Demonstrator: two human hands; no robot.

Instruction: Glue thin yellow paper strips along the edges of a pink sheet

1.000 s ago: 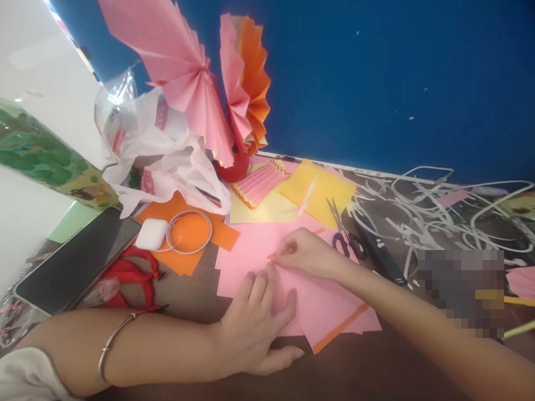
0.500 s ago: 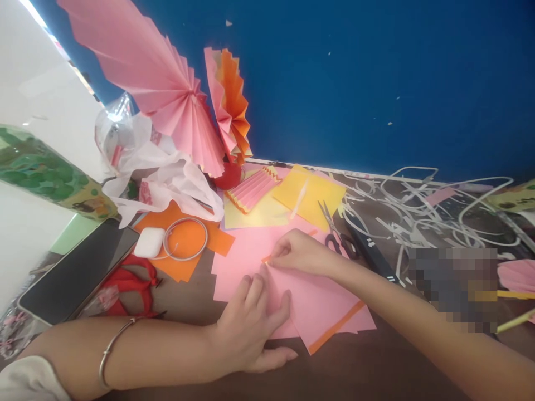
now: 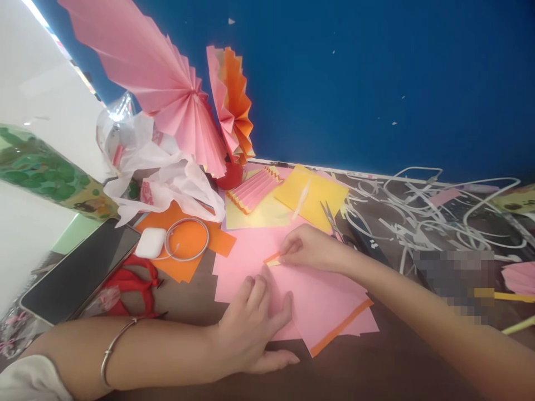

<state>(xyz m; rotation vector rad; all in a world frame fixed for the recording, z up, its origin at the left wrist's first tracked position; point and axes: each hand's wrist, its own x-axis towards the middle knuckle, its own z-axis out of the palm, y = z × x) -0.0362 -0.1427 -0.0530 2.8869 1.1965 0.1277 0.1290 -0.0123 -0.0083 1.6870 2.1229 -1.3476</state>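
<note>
A pink paper sheet (image 3: 321,301) with an orange underside lies on the brown table (image 3: 376,373) before me. My left hand (image 3: 251,328) rests flat on its near left part, fingers stretched out and pressing it down. My right hand (image 3: 311,249) pinches the sheet's far corner, where a small orange flap (image 3: 271,258) shows turned over. A second pink sheet (image 3: 242,256) lies underneath.
Pleated pink and orange paper fans (image 3: 188,111) stand at the back by the blue wall. Scissors (image 3: 332,220), yellow sheets (image 3: 313,195), a folded pink strip (image 3: 253,189), orange paper (image 3: 184,245) with an earbud case (image 3: 150,243), a phone (image 3: 79,273) and white paper strips (image 3: 434,217) surround the sheet.
My right hand has lifted the pinched corner a little, and more of the orange flap shows. My left hand stays flat on the sheet. The camera has shifted slightly.
</note>
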